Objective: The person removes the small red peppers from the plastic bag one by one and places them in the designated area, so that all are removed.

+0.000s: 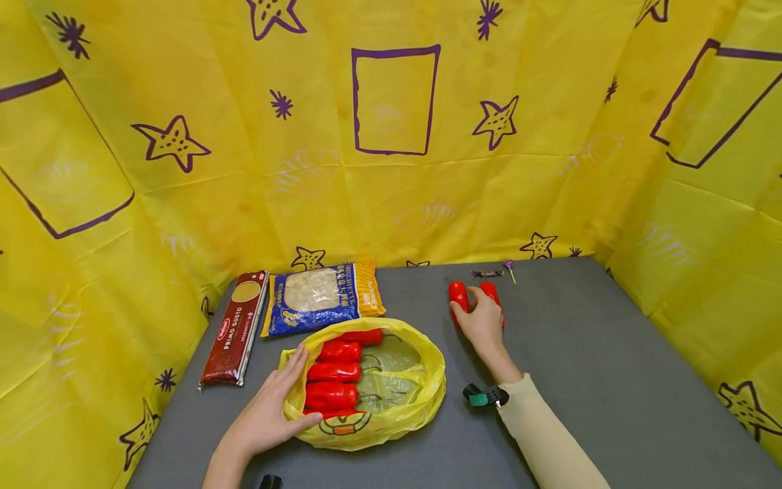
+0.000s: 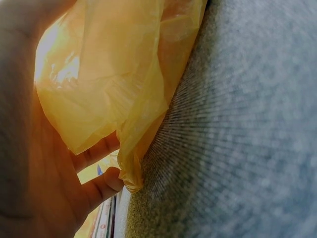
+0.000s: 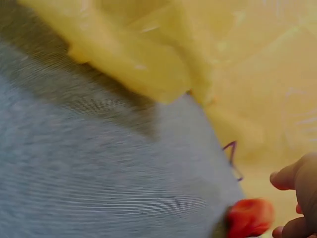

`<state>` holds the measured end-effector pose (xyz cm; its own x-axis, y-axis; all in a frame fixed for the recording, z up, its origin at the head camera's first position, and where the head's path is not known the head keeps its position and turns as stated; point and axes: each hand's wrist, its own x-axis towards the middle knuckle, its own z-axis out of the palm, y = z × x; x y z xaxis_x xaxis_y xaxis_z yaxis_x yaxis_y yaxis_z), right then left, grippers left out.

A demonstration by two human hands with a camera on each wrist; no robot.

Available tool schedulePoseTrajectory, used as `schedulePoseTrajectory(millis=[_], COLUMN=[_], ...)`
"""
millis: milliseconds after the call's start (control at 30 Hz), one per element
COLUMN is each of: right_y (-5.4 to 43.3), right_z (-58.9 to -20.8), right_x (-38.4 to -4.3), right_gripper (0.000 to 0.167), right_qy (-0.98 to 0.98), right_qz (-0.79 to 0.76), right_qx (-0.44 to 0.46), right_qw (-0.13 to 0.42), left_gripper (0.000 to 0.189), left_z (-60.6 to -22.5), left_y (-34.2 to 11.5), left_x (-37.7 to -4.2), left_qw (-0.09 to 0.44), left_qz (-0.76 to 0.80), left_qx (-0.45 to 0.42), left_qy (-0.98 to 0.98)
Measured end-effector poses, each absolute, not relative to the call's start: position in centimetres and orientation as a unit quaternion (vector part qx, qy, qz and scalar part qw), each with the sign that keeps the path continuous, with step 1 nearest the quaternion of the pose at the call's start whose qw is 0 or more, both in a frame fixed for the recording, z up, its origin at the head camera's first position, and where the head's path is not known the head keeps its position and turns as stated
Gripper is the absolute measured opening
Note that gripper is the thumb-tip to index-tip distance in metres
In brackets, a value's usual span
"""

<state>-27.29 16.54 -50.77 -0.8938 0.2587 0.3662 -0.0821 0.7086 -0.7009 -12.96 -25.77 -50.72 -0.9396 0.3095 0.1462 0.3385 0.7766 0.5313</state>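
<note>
A yellow plastic bag (image 1: 427, 401) stands with its mouth wide, several red peppers (image 1: 334, 372) lying inside on its left side. My left hand (image 1: 271, 404) rests against the bag's left side, fingers along the rim and thumb over the front edge. In the left wrist view, the bag's crumpled film (image 2: 114, 89) lies along the palm. Farther right, my right hand (image 1: 485, 322) is over two red peppers on the table, thumb and fingers spread around the left pepper (image 1: 457, 292). The right pepper (image 1: 490, 291) is partly hidden. A gap shows between thumb and a blurred pepper (image 3: 250, 217) in the right wrist view.
Behind the bag lies a blue and yellow pasta pack (image 1: 311, 299), with a dark red spaghetti pack (image 1: 235, 329) to its left. A wrapped candy (image 1: 487, 274) and a lollipop (image 1: 509, 268) lie beyond the peppers. Yellow patterned cloth (image 1: 391, 204) encloses the grey table (image 1: 580, 380).
</note>
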Motion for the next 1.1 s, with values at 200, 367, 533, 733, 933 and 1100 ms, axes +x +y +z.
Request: schedulePoseTrajectory(millis=[200, 367, 533, 733, 933, 1100], right_y=[16.7, 15.5, 13.6, 10.8, 7.7, 5.8], right_z=[-48.0, -45.6, -43.8, -43.5, -44.1, -45.4], right_x=[-26.8, -25.1, -22.8, -20.0, -17.6, -16.5], right_gripper=[0.056, 0.054, 0.049, 0.036, 0.032, 0.034], right_qy=[-0.892, -0.877, -0.853, -0.822, -0.800, -0.814], right_qz=[0.403, 0.446, 0.491, 0.523, 0.517, 0.478], right_qx=[-0.034, 0.023, 0.079, 0.158, 0.250, 0.306], right_qw=[0.204, 0.179, 0.156, 0.160, 0.173, 0.124], left_gripper=[0.110, 0.110, 0.110, 0.110, 0.110, 0.112], left_z=[-50.7, -50.7, -50.6, -50.3, -50.3, -50.3], left_y=[-25.8, -25.8, -25.7, -25.7, -25.7, -25.7], left_x=[-12.8, -12.6, -12.7, -12.8, -12.8, -13.0], left_qw=[0.030, 0.037, 0.024, 0.033, 0.026, 0.013], left_qz=[-0.285, -0.285, -0.288, -0.283, -0.285, -0.288], left_qx=[-0.174, -0.178, -0.172, -0.180, -0.180, -0.170], left_qy=[-0.942, -0.941, -0.942, -0.942, -0.941, -0.942])
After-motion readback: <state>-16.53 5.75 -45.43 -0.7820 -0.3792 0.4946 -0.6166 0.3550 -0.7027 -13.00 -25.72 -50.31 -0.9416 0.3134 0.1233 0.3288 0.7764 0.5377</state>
